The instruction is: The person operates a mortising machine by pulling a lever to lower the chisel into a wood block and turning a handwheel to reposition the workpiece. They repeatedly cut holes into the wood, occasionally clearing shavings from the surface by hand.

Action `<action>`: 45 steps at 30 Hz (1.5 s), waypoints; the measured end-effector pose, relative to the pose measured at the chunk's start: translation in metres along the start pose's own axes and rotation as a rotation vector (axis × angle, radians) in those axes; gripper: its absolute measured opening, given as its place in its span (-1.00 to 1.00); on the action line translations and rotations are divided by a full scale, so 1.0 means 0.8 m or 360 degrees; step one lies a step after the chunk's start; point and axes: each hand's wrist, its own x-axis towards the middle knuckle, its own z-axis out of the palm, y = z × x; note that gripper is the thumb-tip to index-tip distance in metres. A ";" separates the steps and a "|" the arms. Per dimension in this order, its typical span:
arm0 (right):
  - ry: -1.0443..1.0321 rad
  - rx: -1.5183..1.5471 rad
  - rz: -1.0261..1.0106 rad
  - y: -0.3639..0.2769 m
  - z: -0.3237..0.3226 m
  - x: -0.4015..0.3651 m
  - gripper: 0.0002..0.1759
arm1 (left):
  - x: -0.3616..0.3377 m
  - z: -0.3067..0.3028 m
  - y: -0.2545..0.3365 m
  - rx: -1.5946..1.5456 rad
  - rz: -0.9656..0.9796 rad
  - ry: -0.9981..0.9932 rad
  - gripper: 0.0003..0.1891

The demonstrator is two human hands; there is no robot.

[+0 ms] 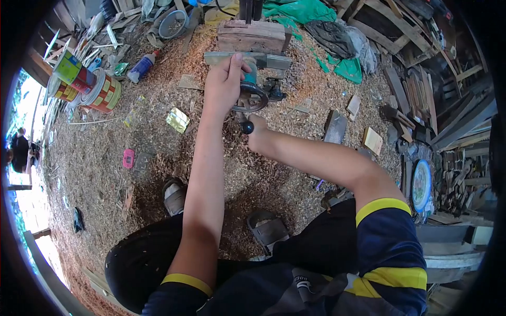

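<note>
A green-bodied device (249,73) with a black handwheel (260,96) stands low in front of me, below a long flat metal bar (278,62). My left hand (225,83) reaches up with bent fingers closed at the bar, beside the green body. What lies under those fingertips is partly hidden. Nearer to me, my right hand (258,132) is closed beside a black ball knob (247,127) on a short lever under the wheel. Its fingers are partly out of sight, and the lever seems to be in them.
Wood shavings cover the ground. A thick wooden block (253,39) stands behind the bar. Paint buckets (105,95) and a blue bottle (141,68) lie to the left. On the right are a dark block (335,127), a small wooden board (372,140) and stacked timber (458,116).
</note>
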 end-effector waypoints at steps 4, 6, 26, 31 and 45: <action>0.0078 -0.0157 -0.0050 0.008 -0.010 0.053 -0.69 | 0.001 0.001 -0.007 -0.0055 0.0056 0.0022 -0.46; 0.0189 -0.0157 0.0068 0.003 -0.004 0.034 -0.70 | 0.000 0.001 -0.002 -0.0038 0.0006 -0.0001 -0.47; -0.0014 -0.0060 -0.0267 -0.022 -0.056 0.061 -0.63 | -0.004 0.007 -0.005 -0.0079 0.0050 0.0140 -0.47; -0.0020 -0.0075 -0.0442 -0.033 -0.091 0.030 -0.63 | 0.000 0.011 -0.016 -0.0166 0.0040 0.0252 -0.46; 0.0414 -0.0287 -0.1277 -0.079 -0.107 0.009 -0.70 | 0.000 0.003 -0.008 -0.0441 -0.0102 0.0237 -0.53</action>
